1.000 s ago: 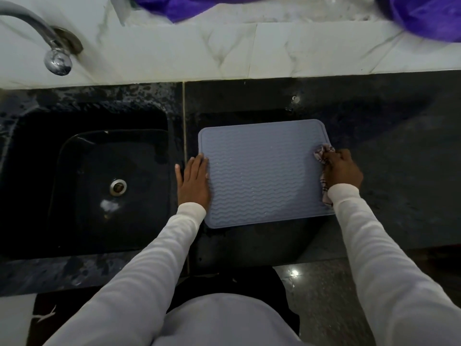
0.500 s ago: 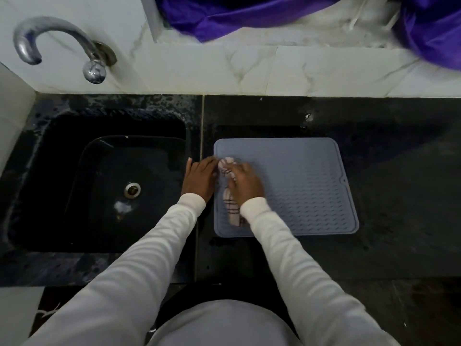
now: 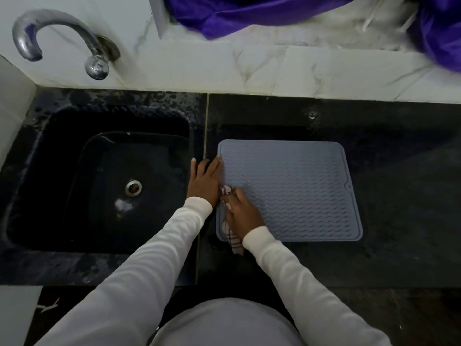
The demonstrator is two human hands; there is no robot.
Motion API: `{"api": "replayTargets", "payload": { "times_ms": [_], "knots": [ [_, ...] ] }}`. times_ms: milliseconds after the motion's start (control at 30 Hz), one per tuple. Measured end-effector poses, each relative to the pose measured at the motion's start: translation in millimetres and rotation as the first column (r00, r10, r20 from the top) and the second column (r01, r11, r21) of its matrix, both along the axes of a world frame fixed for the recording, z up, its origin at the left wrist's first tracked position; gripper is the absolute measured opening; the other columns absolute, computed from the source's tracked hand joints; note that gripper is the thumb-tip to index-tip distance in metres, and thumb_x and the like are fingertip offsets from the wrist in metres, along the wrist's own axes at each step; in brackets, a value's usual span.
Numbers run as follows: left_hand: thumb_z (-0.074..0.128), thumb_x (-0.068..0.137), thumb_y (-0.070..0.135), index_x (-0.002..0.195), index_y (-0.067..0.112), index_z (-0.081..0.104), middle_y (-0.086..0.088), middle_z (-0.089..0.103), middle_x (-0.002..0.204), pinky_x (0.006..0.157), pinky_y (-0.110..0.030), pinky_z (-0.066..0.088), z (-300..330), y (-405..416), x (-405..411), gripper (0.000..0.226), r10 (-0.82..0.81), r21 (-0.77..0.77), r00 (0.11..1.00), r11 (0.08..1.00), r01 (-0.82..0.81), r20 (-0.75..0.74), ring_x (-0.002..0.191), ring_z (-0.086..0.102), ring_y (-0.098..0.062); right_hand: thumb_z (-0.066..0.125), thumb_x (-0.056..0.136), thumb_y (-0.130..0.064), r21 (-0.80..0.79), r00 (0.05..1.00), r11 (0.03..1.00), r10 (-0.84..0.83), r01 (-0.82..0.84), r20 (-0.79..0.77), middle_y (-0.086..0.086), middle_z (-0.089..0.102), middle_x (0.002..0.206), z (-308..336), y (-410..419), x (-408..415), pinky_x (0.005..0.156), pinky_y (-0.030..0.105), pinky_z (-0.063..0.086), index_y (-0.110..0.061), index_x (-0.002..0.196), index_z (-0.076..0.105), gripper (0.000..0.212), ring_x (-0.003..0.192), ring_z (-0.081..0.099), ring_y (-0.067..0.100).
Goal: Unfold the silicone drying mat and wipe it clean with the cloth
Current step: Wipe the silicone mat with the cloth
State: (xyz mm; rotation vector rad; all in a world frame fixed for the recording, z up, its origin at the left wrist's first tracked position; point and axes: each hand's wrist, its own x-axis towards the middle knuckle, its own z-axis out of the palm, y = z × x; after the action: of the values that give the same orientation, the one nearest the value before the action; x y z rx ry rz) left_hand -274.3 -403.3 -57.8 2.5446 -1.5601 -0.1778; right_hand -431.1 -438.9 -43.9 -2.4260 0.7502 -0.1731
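The grey silicone drying mat (image 3: 294, 191) lies unfolded and flat on the black counter, its wavy ribs facing up. My left hand (image 3: 204, 182) rests flat with straight fingers on the mat's left edge, holding it down. My right hand (image 3: 242, 212) sits on the mat's near left part and grips a bunched checked cloth (image 3: 233, 239). One end of the cloth shows ahead of the knuckles, the other trails over the mat's front edge below the wrist.
A black sink (image 3: 107, 186) with a metal drain (image 3: 133, 188) lies left of the mat. A chrome tap (image 3: 59, 41) curves over it from the white marble wall. Purple fabric (image 3: 249, 13) hangs along the ledge behind. Dark counter (image 3: 404, 196) stretches to the right.
My right hand swept the cloth from the mat's right edge across to its left side, then drew back toward the front edge. My left hand stayed on the left edge.
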Motion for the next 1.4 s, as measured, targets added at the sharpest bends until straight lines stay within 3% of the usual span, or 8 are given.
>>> {"api": "replayTargets", "payload": {
  "times_ms": [100, 167, 300, 433, 600, 833, 1067, 1400],
  "knots": [
    [0.058, 0.092, 0.023, 0.144, 0.012, 0.044, 0.0, 0.04, 0.152, 0.119, -0.056, 0.005, 0, 1, 8, 0.055, -0.028, -0.064, 0.999, 0.998, 0.026, -0.022, 0.137, 0.034, -0.033, 0.04, 0.09, -0.027, 0.033, 0.998, 0.999, -0.016, 0.014, 0.067, 0.011, 0.054, 0.124, 17, -27, -20, 0.093, 0.029, 0.045, -0.012, 0.127, 0.059, 0.045, 0.106, 0.059, 0.029],
    [0.056, 0.094, 0.023, 0.141, 0.016, 0.049, 0.004, 0.043, 0.15, 0.119, -0.055, 0.007, 0, 3, 16, 0.048, -0.043, -0.109, 0.998, 0.993, 0.038, -0.043, 0.138, 0.033, -0.03, 0.047, 0.09, -0.02, 0.034, 0.975, 0.982, -0.19, 0.187, 0.116, 0.011, 0.054, 0.12, 24, -55, -29, 0.092, 0.024, 0.04, -0.011, 0.124, 0.06, 0.037, 0.104, 0.057, 0.026],
    [0.058, 0.093, 0.031, 0.141, 0.023, 0.05, 0.009, 0.046, 0.148, 0.12, -0.051, 0.003, 0, 3, 32, 0.049, -0.079, -0.112, 0.992, 0.991, 0.068, -0.096, 0.141, 0.03, -0.026, 0.053, 0.092, -0.01, -0.028, 0.912, 0.912, -0.409, 0.41, 0.022, 0.019, 0.049, 0.126, 12, -78, -8, 0.078, 0.038, 0.048, -0.005, 0.13, 0.053, 0.038, 0.092, 0.059, 0.037],
    [0.061, 0.091, 0.034, 0.138, 0.022, 0.053, 0.006, 0.052, 0.143, 0.119, -0.053, 0.005, 3, 3, 34, 0.049, -0.103, -0.138, 0.992, 0.986, 0.092, -0.074, 0.138, 0.034, -0.027, 0.055, 0.09, -0.007, -0.067, 0.918, 0.916, -0.397, 0.396, -0.008, 0.023, 0.051, 0.122, 0, -63, 16, 0.06, 0.036, 0.045, 0.0, 0.124, 0.056, 0.035, 0.076, 0.06, 0.041],
    [0.063, 0.089, 0.033, 0.136, 0.022, 0.055, 0.006, 0.053, 0.142, 0.119, -0.055, 0.006, 4, 0, 31, 0.05, -0.082, -0.111, 0.994, 0.991, 0.073, -0.073, 0.137, 0.035, -0.026, 0.049, 0.096, -0.01, 0.005, 0.942, 0.942, -0.335, 0.335, 0.033, 0.027, 0.046, 0.132, 5, -43, 48, 0.077, 0.044, 0.052, -0.003, 0.137, 0.047, 0.042, 0.108, 0.057, 0.044],
    [0.063, 0.089, 0.03, 0.138, 0.024, 0.054, 0.007, 0.054, 0.141, 0.119, -0.054, 0.001, 13, -2, 36, 0.05, -0.083, -0.072, 0.994, 0.994, 0.077, -0.078, 0.139, 0.032, -0.028, 0.047, 0.098, -0.021, 0.159, 0.947, 0.94, -0.315, 0.303, 0.056, 0.013, 0.044, 0.132, 14, -39, 49, 0.091, 0.038, 0.049, -0.012, 0.139, 0.047, 0.041, 0.107, 0.057, 0.032],
    [0.05, 0.096, 0.034, 0.141, 0.023, 0.049, 0.009, 0.042, 0.151, 0.12, -0.048, 0.004, 18, -3, 33, 0.046, -0.049, -0.022, 0.996, 0.999, 0.048, -0.072, 0.141, 0.029, -0.024, 0.051, 0.093, -0.013, -0.089, 0.968, 0.981, -0.185, 0.172, -0.169, 0.011, 0.045, 0.127, 14, -73, 25, 0.073, 0.04, 0.05, -0.016, 0.133, 0.05, 0.04, 0.09, 0.06, 0.036],
    [0.046, 0.096, 0.041, 0.141, 0.017, 0.049, 0.005, 0.041, 0.152, 0.119, -0.054, 0.009, 6, 2, 25, 0.051, -0.048, -0.022, 0.999, 0.999, 0.048, 0.005, 0.139, 0.034, -0.024, 0.057, 0.086, -0.006, -0.192, 0.951, 0.953, -0.265, 0.233, -0.163, 0.015, 0.05, 0.121, 17, -115, -7, 0.073, 0.041, 0.051, -0.021, 0.132, 0.054, 0.048, 0.09, 0.062, 0.037]
  ]
}}
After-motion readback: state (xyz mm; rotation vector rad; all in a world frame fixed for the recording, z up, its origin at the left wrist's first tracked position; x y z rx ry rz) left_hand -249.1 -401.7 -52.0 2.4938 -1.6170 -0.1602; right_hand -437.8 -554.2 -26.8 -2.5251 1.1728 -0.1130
